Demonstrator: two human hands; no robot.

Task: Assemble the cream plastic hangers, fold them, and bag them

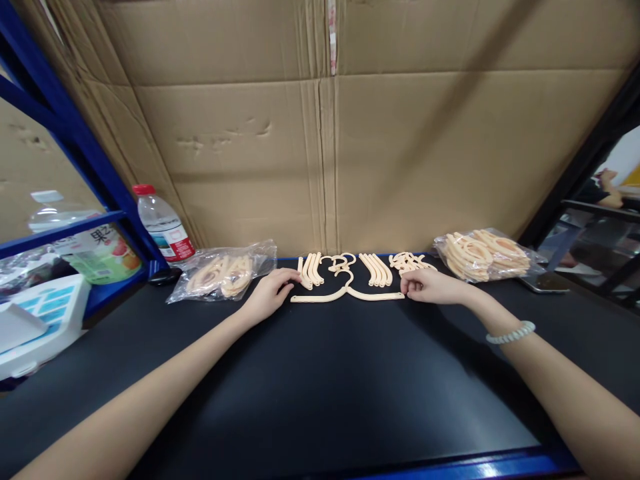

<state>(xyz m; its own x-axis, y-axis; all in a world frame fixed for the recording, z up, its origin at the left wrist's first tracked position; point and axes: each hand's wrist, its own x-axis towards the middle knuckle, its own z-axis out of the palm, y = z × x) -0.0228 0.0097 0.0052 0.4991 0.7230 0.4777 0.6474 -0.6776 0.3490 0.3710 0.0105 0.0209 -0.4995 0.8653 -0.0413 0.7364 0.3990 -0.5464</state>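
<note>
A cream plastic clothes hanger (330, 296), its arms spread and hook pointing away, lies on the black tabletop between my hands. My left hand (270, 293) rests beyond its left tip, fingers stretched and thumb apart, fingertips beside a row of curved hanger arms (313, 270). With fingers curled together, my right hand (433, 287) is at the hanger's right tip, its fingertips touching that end. Behind the hanger lie loose hooks (343, 261). To their right are a second row of hanger arms (376, 270) and a pile of small cream pieces (409, 262), partly hidden by my right hand.
Clear bags of cream parts lie at left (220, 275) and right (485, 255). A phone (547, 283) is beside the right bag. A red-capped bottle (165, 227) stands at left, near a white-and-blue device (45, 320). Cardboard (250, 167) walls the back. Another person's arm (607, 193) shows far right.
</note>
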